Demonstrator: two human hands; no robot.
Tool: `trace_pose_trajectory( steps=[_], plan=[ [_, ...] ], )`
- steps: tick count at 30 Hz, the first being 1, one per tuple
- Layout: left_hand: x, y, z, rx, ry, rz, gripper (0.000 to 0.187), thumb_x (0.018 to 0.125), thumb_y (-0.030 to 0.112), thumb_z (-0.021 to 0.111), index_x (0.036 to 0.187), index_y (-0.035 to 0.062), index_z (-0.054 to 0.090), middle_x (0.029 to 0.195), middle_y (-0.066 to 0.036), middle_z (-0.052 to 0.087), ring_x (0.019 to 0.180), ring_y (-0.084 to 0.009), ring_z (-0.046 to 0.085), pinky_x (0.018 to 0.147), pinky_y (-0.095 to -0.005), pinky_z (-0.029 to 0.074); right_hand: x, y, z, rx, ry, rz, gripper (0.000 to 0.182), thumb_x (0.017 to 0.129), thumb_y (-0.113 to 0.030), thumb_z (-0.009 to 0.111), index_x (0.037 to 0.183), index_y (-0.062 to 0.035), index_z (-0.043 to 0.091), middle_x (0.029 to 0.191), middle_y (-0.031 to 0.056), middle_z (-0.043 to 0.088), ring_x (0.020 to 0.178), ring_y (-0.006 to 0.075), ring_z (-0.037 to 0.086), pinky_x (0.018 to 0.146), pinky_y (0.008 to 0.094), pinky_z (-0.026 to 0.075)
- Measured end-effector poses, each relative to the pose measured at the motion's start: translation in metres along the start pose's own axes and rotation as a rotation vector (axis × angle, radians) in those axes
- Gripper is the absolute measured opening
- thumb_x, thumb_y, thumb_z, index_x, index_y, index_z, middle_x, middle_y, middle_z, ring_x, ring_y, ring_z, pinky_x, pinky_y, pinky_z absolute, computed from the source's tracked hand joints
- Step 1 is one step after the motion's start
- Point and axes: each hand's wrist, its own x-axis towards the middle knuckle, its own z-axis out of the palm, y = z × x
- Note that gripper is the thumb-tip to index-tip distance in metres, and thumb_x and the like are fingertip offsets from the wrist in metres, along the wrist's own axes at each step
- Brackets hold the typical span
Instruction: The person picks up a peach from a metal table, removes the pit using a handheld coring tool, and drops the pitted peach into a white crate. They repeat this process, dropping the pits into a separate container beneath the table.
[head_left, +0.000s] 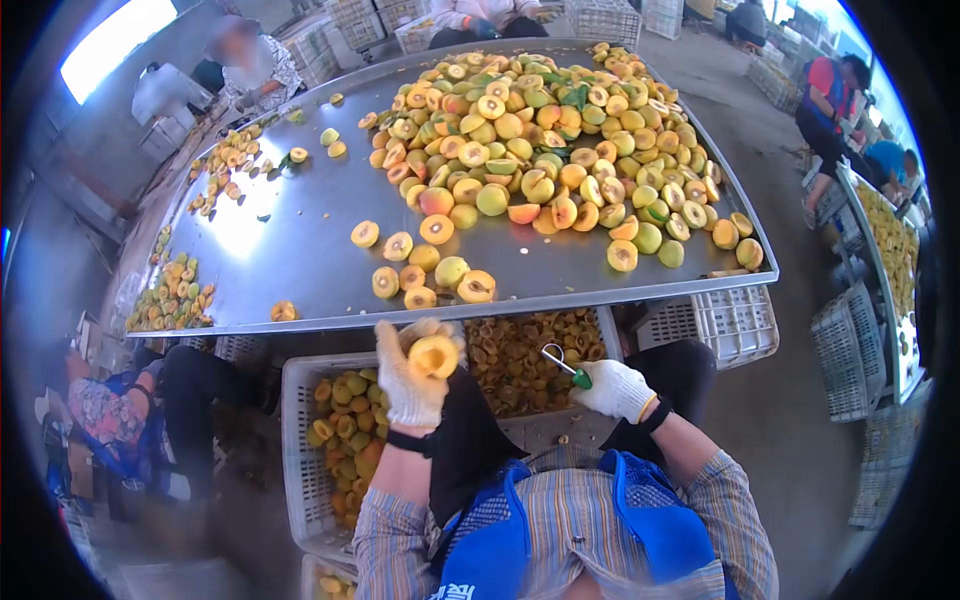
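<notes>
My left hand [408, 385], in a white glove, is closed around a yellow peach half [434, 357]. The cut face of this half is turned up and has a hollow in its middle with no stone showing. In my gloved right hand [618, 391] is a pitting tool with a green handle [582, 378] and a thin metal loop [553, 353] pointing up and left. Both hands are just below the near edge of a metal table [330, 260]. Beyond them, several cut peach halves [476, 286] lie near that edge, many with stones in them.
A large heap of peaches [530, 130] covers the table's far right. Smaller piles [175, 295] lie on its left. Below, a white crate [300, 470] holds peach halves, beside a bin of brownish pieces [530, 375]. Other people sit around the table.
</notes>
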Motion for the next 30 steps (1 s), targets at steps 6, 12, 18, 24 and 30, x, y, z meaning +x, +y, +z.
trace_pose_trajectory(
  steps=[6,12,18,24,30],
  plan=[
    [0.020,0.073,-0.067,1.762,0.589,0.961,0.046,0.088,0.034,0.070,0.118,0.0001,0.061,0.118,-0.021,0.063,0.106,-0.0391,0.060,0.095,-0.0468,0.046,0.011,0.017,0.001,-0.078,-0.029,-0.075,0.036,0.083,-0.040,0.062,0.099,-0.0081,0.067,0.086,0.0182,0.070,0.084,0.0386,0.068,0.076,0.0487,0.054],
    [0.130,0.057,-0.041,1.901,0.148,0.732,0.059,0.090,0.047,0.063,0.135,0.0111,0.050,0.126,-0.026,0.057,0.107,-0.0466,0.059,0.091,-0.0513,0.049,0.025,0.017,0.006,-0.072,-0.078,-0.114,0.035,0.084,-0.040,0.063,0.102,-0.0105,0.068,0.086,0.0171,0.070,0.084,0.0376,0.069,0.076,0.0486,0.054],
    [0.185,0.022,0.017,1.905,-0.076,0.216,0.077,0.091,0.066,0.048,0.142,0.0094,0.040,0.126,-0.033,0.056,0.116,-0.0492,0.056,0.099,-0.0498,0.043,0.032,0.029,0.005,0.019,-0.084,-0.124,0.042,0.084,-0.047,0.063,0.103,-0.0095,0.068,0.084,0.0184,0.070,0.082,0.0379,0.068,0.073,0.0480,0.055],
    [0.129,-0.014,0.083,1.632,-0.416,-0.024,0.072,0.088,0.060,0.062,0.135,0.0058,0.051,0.120,-0.029,0.063,0.111,-0.0414,0.062,0.096,-0.0425,0.047,0.052,0.035,0.004,0.054,-0.140,-0.157,0.043,0.083,-0.048,0.064,0.102,-0.0097,0.068,0.086,0.0185,0.070,0.086,0.0379,0.068,0.076,0.0476,0.053],
    [0.146,-0.013,0.102,1.823,-0.370,0.581,0.051,0.081,0.045,0.071,0.120,0.0125,0.064,0.093,-0.015,0.071,0.089,-0.0363,0.069,0.082,-0.0441,0.054,0.065,0.040,0.017,0.074,-0.164,-0.159,0.042,0.085,-0.048,0.063,0.104,-0.0114,0.068,0.092,0.0180,0.071,0.090,0.0381,0.068,0.080,0.0487,0.053]
  ],
)
